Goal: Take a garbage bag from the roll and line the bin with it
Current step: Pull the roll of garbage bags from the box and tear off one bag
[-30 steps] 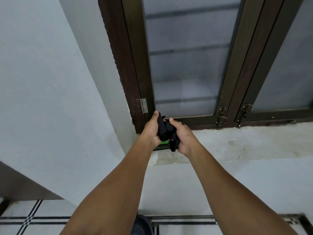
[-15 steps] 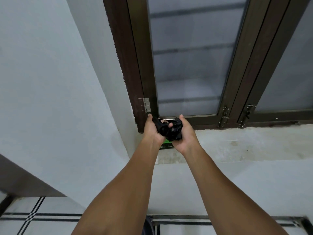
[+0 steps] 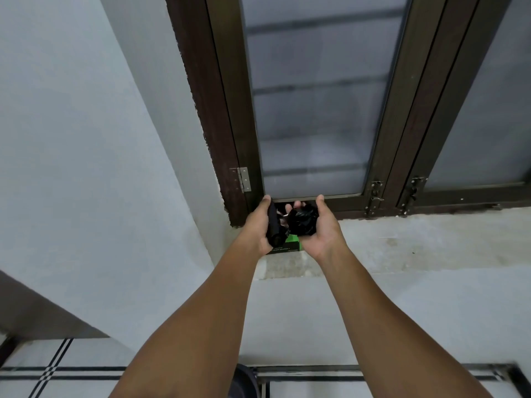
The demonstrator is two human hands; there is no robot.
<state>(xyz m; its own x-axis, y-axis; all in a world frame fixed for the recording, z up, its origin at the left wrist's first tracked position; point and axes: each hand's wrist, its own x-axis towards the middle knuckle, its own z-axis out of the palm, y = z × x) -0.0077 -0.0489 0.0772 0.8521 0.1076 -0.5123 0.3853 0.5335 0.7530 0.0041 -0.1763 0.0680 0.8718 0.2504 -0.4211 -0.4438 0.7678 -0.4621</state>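
Both my hands are raised over the window ledge near the frame's corner. My left hand (image 3: pixel 260 225) grips a black roll of garbage bags (image 3: pixel 274 228), held upright. My right hand (image 3: pixel 321 228) cups a crumpled black garbage bag (image 3: pixel 303 222), with fingers curled round it. The two black pieces sit close together; whether they are still joined is hidden. A dark rounded shape at the bottom edge between my forearms may be the bin (image 3: pixel 244 383); most of it is hidden.
A green and black box (image 3: pixel 287 246) lies on the concrete window ledge (image 3: pixel 416 245) under my hands. Behind stands a dark brown window frame (image 3: pixel 227 110) with frosted panes and latches (image 3: pixel 375 196). A white wall is at left, tiled floor (image 3: pixel 57 377) below.
My hands rose slightly toward the window frame. The right hand turned palm-up and now cups the bunched bag, set apart from the roll in the left hand.
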